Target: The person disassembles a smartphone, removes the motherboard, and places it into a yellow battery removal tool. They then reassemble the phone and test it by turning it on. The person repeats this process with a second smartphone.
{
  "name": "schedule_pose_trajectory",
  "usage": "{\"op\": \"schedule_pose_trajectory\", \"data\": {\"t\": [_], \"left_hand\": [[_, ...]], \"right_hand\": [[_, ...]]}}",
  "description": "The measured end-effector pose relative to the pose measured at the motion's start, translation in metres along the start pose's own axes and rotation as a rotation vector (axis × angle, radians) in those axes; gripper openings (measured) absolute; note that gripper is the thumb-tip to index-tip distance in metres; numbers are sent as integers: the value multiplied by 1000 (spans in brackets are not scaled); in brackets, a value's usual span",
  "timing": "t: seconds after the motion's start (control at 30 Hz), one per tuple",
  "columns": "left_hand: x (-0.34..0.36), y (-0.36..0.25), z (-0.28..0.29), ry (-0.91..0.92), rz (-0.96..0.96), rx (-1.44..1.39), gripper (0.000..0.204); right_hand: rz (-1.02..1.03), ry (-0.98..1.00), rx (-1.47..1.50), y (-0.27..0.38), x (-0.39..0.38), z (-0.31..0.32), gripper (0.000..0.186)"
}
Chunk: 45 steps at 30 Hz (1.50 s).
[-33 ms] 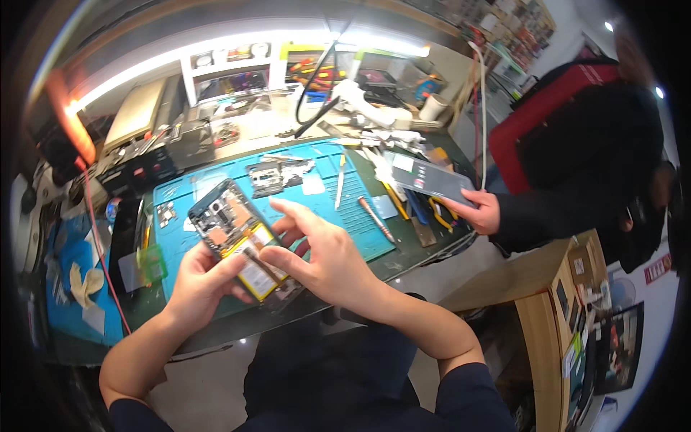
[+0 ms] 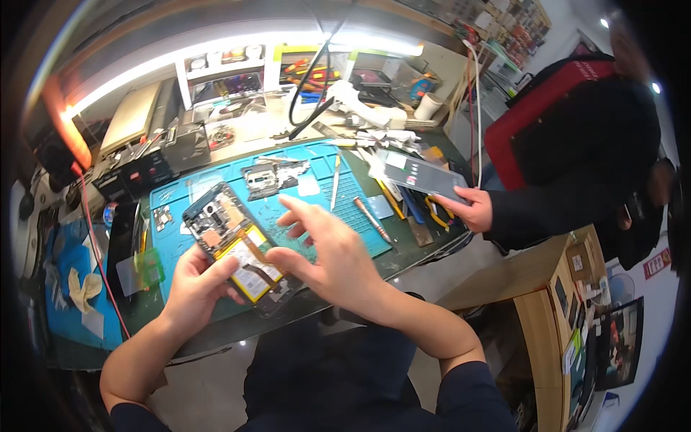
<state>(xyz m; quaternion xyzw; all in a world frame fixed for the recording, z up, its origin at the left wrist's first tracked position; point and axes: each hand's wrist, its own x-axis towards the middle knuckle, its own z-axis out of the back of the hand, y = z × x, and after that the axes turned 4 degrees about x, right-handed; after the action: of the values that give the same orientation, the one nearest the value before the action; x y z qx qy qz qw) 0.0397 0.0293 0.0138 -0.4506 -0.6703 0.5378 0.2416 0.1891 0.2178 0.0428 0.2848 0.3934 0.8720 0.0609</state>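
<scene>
An opened smartphone (image 2: 224,225), back cover off, lies tilted in my left hand (image 2: 196,289), gripped along its lower left edge between thumb and fingers. Its board, copper-coloured patches, yellow-edged battery (image 2: 248,277) and a dark ribbon cable (image 2: 258,261) across the battery are exposed. My right hand (image 2: 335,255) hovers by the phone's right side with fingers apart and nothing between them. Its thumb tip is close to the phone's edge; I cannot tell whether they touch. Behind the phone, removed phone parts (image 2: 263,180) lie on the blue work mat (image 2: 324,234).
At the right, another person's hand (image 2: 471,209) holds a dark phone (image 2: 425,175) over the bench. A tweezer-like tool (image 2: 336,180), a screwdriver (image 2: 372,219) and pliers (image 2: 439,212) lie nearby. A green clear box (image 2: 150,268) stands left; a black cable (image 2: 309,119) hangs behind.
My right hand has drawn back from the phone and its fingers are more spread, showing more of the battery and the phone's lower end. My left hand keeps its hold.
</scene>
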Motion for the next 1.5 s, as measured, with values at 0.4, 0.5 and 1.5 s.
{"op": "schedule_pose_trajectory", "data": {"t": [0.4,0.5,1.5], "left_hand": [[-6,13,-6,125,-13,-91,35],[-6,9,0,199,-2,-95,38],[9,18,12,236,-59,35,44]], "right_hand": [[-230,157,384,-25,-43,41,49],[-313,259,688,-21,-29,3,55],[-373,27,697,-31,-24,-36,48]]}}
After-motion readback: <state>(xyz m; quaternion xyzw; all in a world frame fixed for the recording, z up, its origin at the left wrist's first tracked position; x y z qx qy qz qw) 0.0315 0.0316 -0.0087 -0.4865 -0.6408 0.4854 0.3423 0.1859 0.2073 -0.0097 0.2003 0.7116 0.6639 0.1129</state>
